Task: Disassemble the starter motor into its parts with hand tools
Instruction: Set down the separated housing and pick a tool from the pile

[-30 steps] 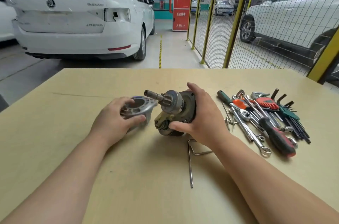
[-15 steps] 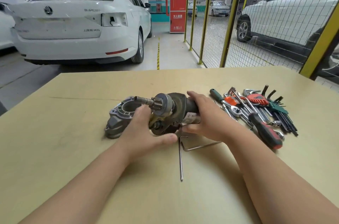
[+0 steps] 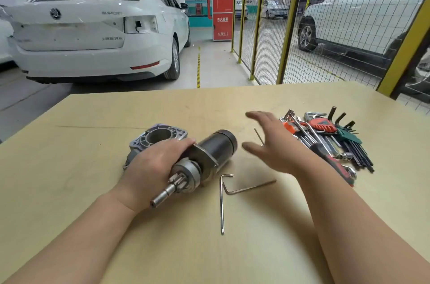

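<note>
Now our left hand [image 3: 153, 165] grips the starter motor [image 3: 216, 146] on the desk [image 3: 93, 190], front housing [image 3: 158, 137] off behind it; our right hand [image 3: 277, 144] hovers open, empty. Next, we judge, it chooses from the tools [image 3: 325, 137].

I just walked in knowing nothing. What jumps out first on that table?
The dark starter motor mid-table, gripped by the left hand, its shaft pointing back toward the person. The right hand hovers open between it and a heap of wrenches and hex keys at the right. A grey housing lies just behind the left hand.
</note>
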`<state>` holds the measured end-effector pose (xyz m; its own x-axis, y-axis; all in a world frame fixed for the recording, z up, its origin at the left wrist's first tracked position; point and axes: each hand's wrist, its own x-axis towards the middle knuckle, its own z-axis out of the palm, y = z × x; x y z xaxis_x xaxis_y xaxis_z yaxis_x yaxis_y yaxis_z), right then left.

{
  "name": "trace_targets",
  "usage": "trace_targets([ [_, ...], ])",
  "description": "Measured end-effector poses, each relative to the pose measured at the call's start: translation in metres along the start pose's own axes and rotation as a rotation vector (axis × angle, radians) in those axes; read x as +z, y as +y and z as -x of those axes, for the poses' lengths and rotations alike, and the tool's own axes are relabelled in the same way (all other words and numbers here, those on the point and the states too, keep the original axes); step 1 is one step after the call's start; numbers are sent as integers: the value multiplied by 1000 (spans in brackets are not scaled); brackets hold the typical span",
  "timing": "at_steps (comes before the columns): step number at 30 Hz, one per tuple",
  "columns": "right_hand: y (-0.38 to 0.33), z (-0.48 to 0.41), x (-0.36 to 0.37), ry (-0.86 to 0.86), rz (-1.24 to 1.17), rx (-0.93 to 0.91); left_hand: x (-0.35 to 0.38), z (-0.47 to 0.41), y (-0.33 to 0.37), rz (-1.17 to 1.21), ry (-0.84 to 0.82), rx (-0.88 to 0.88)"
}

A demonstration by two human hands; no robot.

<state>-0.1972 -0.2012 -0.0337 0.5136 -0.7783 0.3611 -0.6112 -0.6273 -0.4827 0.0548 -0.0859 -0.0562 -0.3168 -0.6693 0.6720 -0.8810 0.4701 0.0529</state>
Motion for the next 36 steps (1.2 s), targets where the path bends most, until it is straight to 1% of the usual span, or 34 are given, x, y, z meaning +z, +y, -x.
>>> trace_targets([
  [2,8,-2,-5,113,-57,99,-3,2,-8,-94,-3,16],
  [3,11,-3,-6,135,-63,142,-4,2,-12,-123,-5,-3],
  [6,15,-3,-4,133,2,219,-6,2,-21,-195,-18,-77],
  [8,17,-4,-1,103,96,255,-8,2,-21,-269,-34,-80],
  [10,19,-7,-3,107,153,345,-10,1,-18,-346,-86,-79],
  [13,29,-8,-20,249,132,511,-13,-1,-12,-383,-176,-144],
  [15,37,-5,-30,317,118,562,-16,-6,-6,-354,-269,-229],
  [17,41,-5,-30,272,178,555,-23,-10,-5,-319,-479,-387],
  [19,41,-7,-20,138,323,540,-39,-18,-8,-324,-652,-494],
  [20,40,-9,-14,55,416,535,-50,-27,-8,-311,-708,-553],
  [21,40,-10,-8,-27,498,526,-60,-38,-4,-296,-719,-608],
  [22,39,-12,-3,-89,555,518,-64,-52,2,-292,-685,-625],
  [24,39,-13,-1,-140,587,522,-47,-86,22,-330,-581,-521],
  [25,40,-13,-2,-139,578,527,-29,-103,38,-291,-567,-474],
  [27,41,-12,-6,-141,569,519,20,-126,70,-194,-650,-426],
  [29,42,-10,-11,-155,558,518,71,-137,91,-202,-763,-396],
  [30,43,-9,-14,-158,542,521,91,-139,93,-228,-786,-399],
  [31,45,-8,-17,-164,525,519,105,-141,92,-232,-781,-409],
  [33,48,-6,-20,-196,472,504,122,-142,85,-202,-719,-415],
  [36,48,-8,-25,-262,427,491,132,-142,74,-151,-664,-379],
])
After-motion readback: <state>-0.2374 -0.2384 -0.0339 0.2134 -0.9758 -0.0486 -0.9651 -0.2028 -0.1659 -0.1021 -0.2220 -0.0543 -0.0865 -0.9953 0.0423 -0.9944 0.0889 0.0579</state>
